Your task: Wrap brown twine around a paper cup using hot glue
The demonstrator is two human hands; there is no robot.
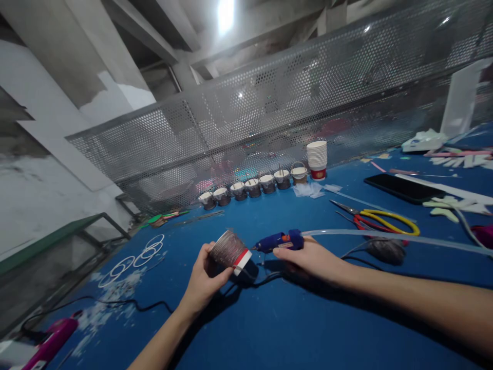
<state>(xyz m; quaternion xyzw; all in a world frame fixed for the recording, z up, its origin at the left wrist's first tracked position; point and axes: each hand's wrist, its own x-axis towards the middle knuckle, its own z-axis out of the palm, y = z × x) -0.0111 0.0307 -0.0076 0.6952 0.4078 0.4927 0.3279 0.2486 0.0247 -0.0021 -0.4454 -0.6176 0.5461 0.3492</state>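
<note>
My left hand [206,280] grips a paper cup [230,250] lying on its side in the air. Dark grey cord is wound round most of the cup, while a red and white band shows at its rim end. In my right hand [304,257] is a blue hot glue gun [279,241], its nozzle pointing left, close to the cup's banded end. A long clear glue stick [370,235] sticks out of the gun's back. The fingers under the gun are partly hidden. A ball of grey yarn [386,251] rests beyond my right forearm.
Several wrapped cups [253,188] line the back edge beside a stack of paper cups [317,159]. Scissors with red and yellow handles [385,220] and a black phone [403,188] lie right. White rings [148,250], a black cable [134,304] and a magenta tool [54,341] are left.
</note>
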